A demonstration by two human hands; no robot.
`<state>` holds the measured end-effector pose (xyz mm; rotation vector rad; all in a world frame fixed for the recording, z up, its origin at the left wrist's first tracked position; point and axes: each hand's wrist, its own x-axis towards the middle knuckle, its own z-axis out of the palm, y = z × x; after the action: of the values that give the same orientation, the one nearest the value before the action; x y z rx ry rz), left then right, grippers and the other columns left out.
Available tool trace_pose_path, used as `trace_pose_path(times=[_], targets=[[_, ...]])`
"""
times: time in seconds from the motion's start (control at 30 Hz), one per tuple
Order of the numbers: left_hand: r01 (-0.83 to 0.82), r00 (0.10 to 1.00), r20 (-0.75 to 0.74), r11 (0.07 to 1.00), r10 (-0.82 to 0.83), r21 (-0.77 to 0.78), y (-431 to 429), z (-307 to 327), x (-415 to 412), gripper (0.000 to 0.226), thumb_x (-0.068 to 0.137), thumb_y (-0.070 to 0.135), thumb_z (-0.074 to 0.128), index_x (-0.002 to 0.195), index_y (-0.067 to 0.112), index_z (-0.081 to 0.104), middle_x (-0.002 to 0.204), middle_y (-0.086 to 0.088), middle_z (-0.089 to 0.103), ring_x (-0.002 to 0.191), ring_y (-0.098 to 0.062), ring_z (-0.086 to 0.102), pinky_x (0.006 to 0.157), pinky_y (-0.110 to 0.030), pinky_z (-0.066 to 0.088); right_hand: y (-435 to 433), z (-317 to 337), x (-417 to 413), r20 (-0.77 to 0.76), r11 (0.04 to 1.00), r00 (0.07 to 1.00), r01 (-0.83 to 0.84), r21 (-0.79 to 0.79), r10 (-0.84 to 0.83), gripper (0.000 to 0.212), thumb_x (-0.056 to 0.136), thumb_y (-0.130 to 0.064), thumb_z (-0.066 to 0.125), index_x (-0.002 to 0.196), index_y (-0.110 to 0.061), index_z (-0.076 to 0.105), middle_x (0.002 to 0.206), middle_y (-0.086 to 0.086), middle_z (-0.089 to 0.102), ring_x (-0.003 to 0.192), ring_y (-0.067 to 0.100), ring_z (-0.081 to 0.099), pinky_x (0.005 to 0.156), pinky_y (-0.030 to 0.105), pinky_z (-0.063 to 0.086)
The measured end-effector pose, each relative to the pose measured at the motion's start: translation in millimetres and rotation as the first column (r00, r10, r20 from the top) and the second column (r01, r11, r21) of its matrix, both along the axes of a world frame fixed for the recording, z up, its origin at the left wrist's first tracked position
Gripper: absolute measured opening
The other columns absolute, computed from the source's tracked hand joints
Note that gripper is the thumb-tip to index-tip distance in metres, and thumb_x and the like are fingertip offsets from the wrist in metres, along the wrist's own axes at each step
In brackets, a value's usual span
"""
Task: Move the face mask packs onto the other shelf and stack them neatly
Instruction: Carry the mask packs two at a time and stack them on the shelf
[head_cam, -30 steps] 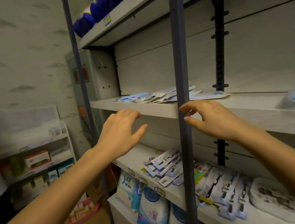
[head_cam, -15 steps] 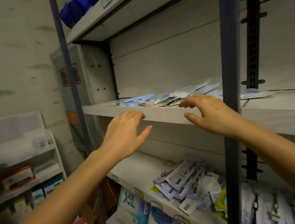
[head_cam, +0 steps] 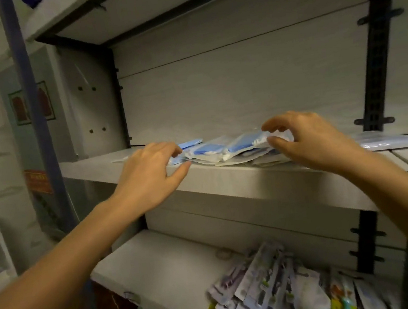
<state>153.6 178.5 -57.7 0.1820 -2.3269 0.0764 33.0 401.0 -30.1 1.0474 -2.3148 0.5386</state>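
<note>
Both hands have reached in to the face mask packs (head_cam: pixel 223 149). The left hand (head_cam: pixel 148 171) has relaxed fingers on the pile's left end. The right hand (head_cam: pixel 309 141) arches unclenched over its right end, grasping nothing. The packs lie flat, with the pile's long axis left-right along the middle shelf (head_cam: pixel 252 181). Their print is too blurred to read.

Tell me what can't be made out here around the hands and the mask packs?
1. Head view: the number of face mask packs; they overlap, and both hands cover the pile's ends.
2. Head view: whether the left hand or right hand pinches a pack yet; the fingertips blend into the plastic.
3. Head view: the print on the lower-shelf packets; it is blurred and cut off by the bottom edge.
</note>
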Motion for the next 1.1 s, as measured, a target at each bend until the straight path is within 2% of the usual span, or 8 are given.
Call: trace_pose_path(times=[0.1, 0.27, 0.43, 0.57, 0.7, 0.87, 0.97, 1.1], targets=[[0.067, 0.998, -0.006, 0.997, -0.068, -0.025, -25, 4, -27, 0.039, 0.090, 0.043, 0.049, 0.115, 0.016, 0.059, 0.117, -0.002, 0.063, 0.104, -0.020, 0.055, 0.081, -0.029, 0.037, -9, 3, -13, 0.061, 0.990, 0.989, 0.137, -0.031, -0.135, 0.034, 0.092, -0.028, 0.048, 0.123, -0.017, 0.055, 0.123, 0.004, 0.061, 0.110, 0.023, 0.056, 0.092, 0.041, 0.047], [0.199, 0.980, 0.027, 0.980, -0.199, -0.022, -72, 15, -70, 0.038, 0.090, 0.043, 0.047, 0.113, 0.016, 0.059, 0.115, -0.001, 0.063, 0.104, -0.019, 0.054, 0.075, -0.026, 0.031, -32, 18, -28, 0.141, 0.916, 0.913, 0.395, -0.071, -0.383, 0.036, 0.094, -0.030, 0.045, 0.123, -0.012, 0.057, 0.122, 0.010, 0.062, 0.108, 0.030, 0.056, 0.091, 0.044, 0.047], [0.324, 0.945, 0.037, 0.946, -0.323, -0.015, -120, 18, -96, 0.037, 0.089, 0.045, 0.047, 0.108, 0.017, 0.061, 0.113, 0.000, 0.064, 0.102, -0.020, 0.055, 0.077, -0.028, 0.034, -77, 28, -43, 0.217, 0.798, 0.770, 0.596, 0.089, -0.600, 0.051, 0.089, -0.055, 0.038, 0.082, -0.009, 0.058, 0.089, 0.015, 0.062, 0.071, 0.024, 0.052, 0.059, 0.031, 0.040], [0.438, 0.899, 0.017, 0.899, -0.438, 0.006, -147, 16, -109, 0.038, 0.088, 0.050, 0.047, 0.105, 0.020, 0.062, 0.107, 0.003, 0.066, 0.095, -0.017, 0.055, 0.075, -0.029, 0.037, -105, 29, -43, 0.184, 0.628, 0.602, 0.729, 0.273, -0.777, 0.083, 0.068, -0.084, 0.030, 0.096, -0.012, 0.062, 0.098, 0.011, 0.059, 0.093, 0.029, 0.056, 0.079, 0.036, 0.044], [0.506, 0.863, -0.017, 0.862, -0.506, 0.036, -155, 16, -117, 0.045, 0.080, 0.054, 0.041, 0.101, 0.020, 0.063, 0.103, 0.004, 0.066, 0.096, -0.019, 0.057, 0.077, -0.032, 0.042, -117, 30, -47, 0.216, 0.535, 0.491, 0.744, 0.401, -0.844, 0.099, 0.060, -0.086, 0.039, 0.116, -0.007, 0.059, 0.121, 0.012, 0.059, 0.104, 0.031, 0.054, 0.085, 0.035, 0.040], [0.532, 0.847, -0.037, 0.844, -0.531, 0.062, -163, 16, -124, 0.048, 0.076, 0.054, 0.038, 0.099, 0.020, 0.063, 0.102, 0.004, 0.066, 0.098, -0.021, 0.057, 0.075, -0.030, 0.039, -117, 41, -56, 0.352, 0.566, 0.447, 0.709, 0.420, -0.822, 0.079, 0.067, -0.071, 0.057, 0.108, -0.004, 0.059, 0.096, 0.009, 0.055, 0.084, 0.028, 0.051, 0.081, 0.032, 0.041], [0.526, 0.850, -0.026, 0.845, -0.527, 0.095, -167, 16, -126, 0.041, 0.083, 0.053, 0.047, 0.100, 0.020, 0.063, 0.104, 0.004, 0.065, 0.100, -0.020, 0.057, 0.074, -0.028, 0.038, -120, 47, -54, 0.508, 0.667, 0.467, 0.660, 0.345, -0.724, 0.049, 0.075, -0.050, 0.066, 0.085, -0.003, 0.056, 0.077, 0.009, 0.059, 0.064, 0.023, 0.056, 0.060, 0.027, 0.044], [0.483, 0.873, 0.012, 0.867, -0.488, 0.125, -163, 21, -132, 0.032, 0.087, 0.046, 0.051, 0.101, 0.020, 0.063, 0.106, 0.003, 0.065, 0.099, -0.021, 0.057, 0.074, -0.029, 0.038, -123, 49, -48, 0.480, 0.713, 0.559, 0.662, 0.234, -0.676, 0.041, 0.087, -0.035, 0.058, 0.113, -0.003, 0.053, 0.105, 0.015, 0.055, 0.087, 0.025, 0.047, 0.079, 0.029, 0.034]])
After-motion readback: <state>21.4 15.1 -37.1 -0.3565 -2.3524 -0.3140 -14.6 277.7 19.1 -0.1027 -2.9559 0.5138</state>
